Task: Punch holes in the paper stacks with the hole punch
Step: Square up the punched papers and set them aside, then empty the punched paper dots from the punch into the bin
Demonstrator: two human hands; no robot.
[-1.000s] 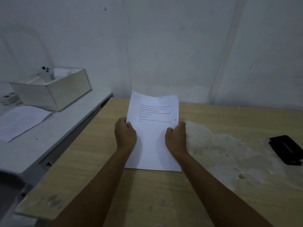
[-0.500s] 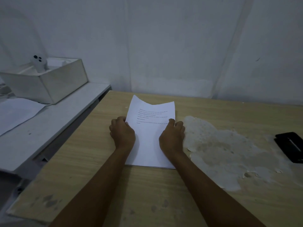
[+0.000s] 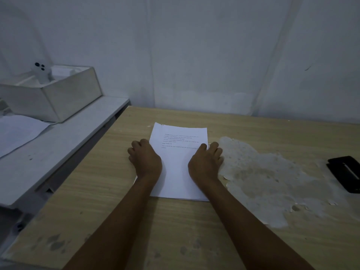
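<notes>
A person's view down at a wooden table (image 3: 194, 230). A white paper stack (image 3: 178, 168), a few printed lines near its top, lies flat at the table's middle. The left hand (image 3: 145, 159) rests loosely curled against the stack's left edge; the right hand (image 3: 205, 162) lies palm down along the right edge, fingers spread partly onto the table. Neither hand grips anything. A black hole punch (image 3: 345, 173) sits well apart at the far right, untouched. No holes show in the paper. The stack looks squared and set down; fetching the punch and punching are all left to do.
</notes>
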